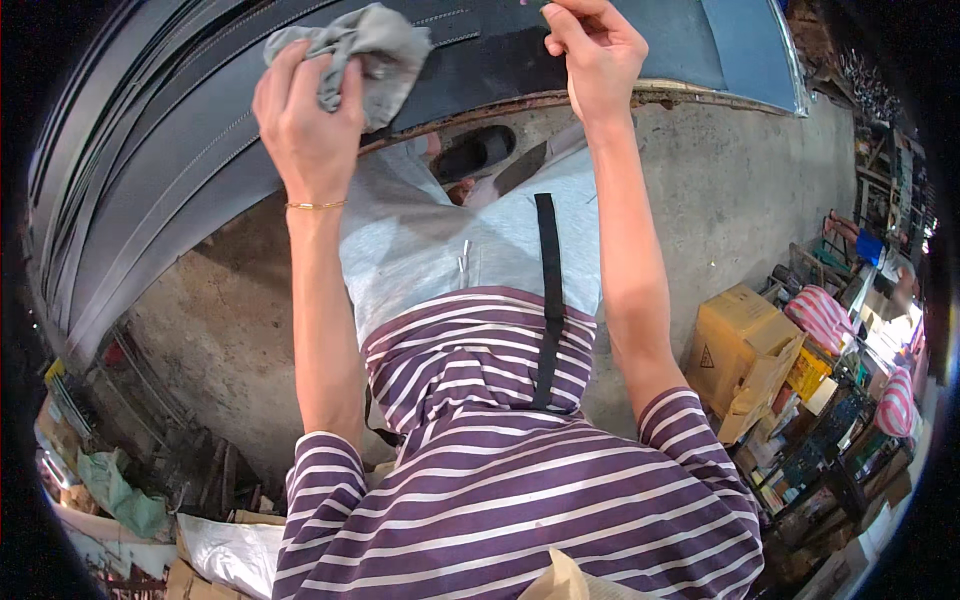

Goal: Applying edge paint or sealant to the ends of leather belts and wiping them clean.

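Grey rag [365,55] bunched in left grip [310,120], on panel [180,120].

Soft, even daylight filled the scene, with no hard glare — the concrete floor [720,190] was brightly lit, while a dull shadow pooled beneath the dark curved panel [200,120] and around the person's legs. The brightest patch sat at the far right, where the cluttered stalls [880,330] were washed out and slightly overexposed. The fisheye bent straight edges strongly toward the rim — a black vignette closed the corners, and detail at the edges was smeared, while the centre stayed fairly sharp.
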